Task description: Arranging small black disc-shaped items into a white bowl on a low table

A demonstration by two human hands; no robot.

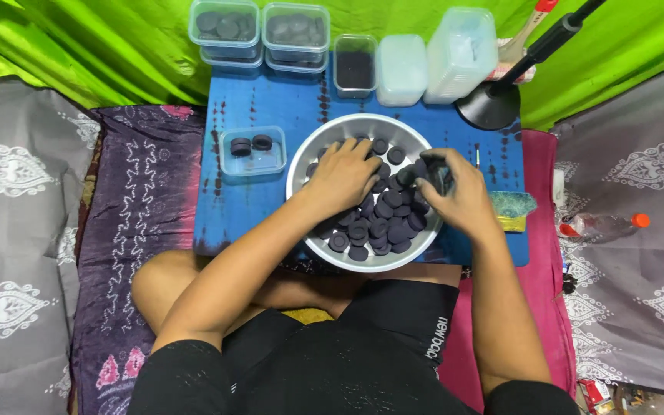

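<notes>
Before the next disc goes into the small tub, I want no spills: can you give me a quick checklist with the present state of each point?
1. Bowl sits fully on the blue table: ok.
2. Left hand rests on the discs inside the bowl: ok.
3. Right hand has a grip on dark discs at the bowl's right rim: ok; how many it holds, cannot tell.
4. Small tub left of the bowl is open, with two discs in it and room left: ok.
5. Path from bowl to tub free of other things: ok.
6. Lamp base stands apart from the right hand: ok.
</notes>
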